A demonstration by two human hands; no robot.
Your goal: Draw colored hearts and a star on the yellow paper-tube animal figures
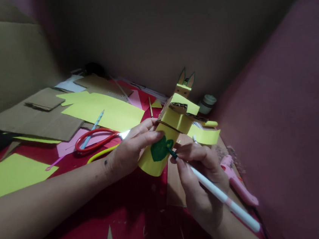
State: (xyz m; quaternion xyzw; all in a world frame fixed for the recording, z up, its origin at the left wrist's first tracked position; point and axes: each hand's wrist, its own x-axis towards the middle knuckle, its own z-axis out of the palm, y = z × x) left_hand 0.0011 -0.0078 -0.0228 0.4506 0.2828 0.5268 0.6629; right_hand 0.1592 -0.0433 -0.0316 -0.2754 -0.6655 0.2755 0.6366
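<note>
A yellow paper figure [183,121] with a rounded tube-like lower part and pointed ears on top leans tilted over the table. My left hand [140,138] is closed on its left side, thumb pressed on the yellow paper. Pinched in my right hand [201,168] is a white marker [217,193] with a dark green tip end. Its tip touches the figure's front beside a solid green patch [159,150], where a smaller green outline shows. Red-handled scissors [96,133] lie just left of my left hand, partly hidden by it.
Yellow paper sheets [107,111] and cardboard pieces [38,117] cover the red table [123,210] at the back left. A pencil [93,127] lies by the scissors. At right are a pink glue gun [239,183] and a white-lidded jar [207,103], near the pink wall.
</note>
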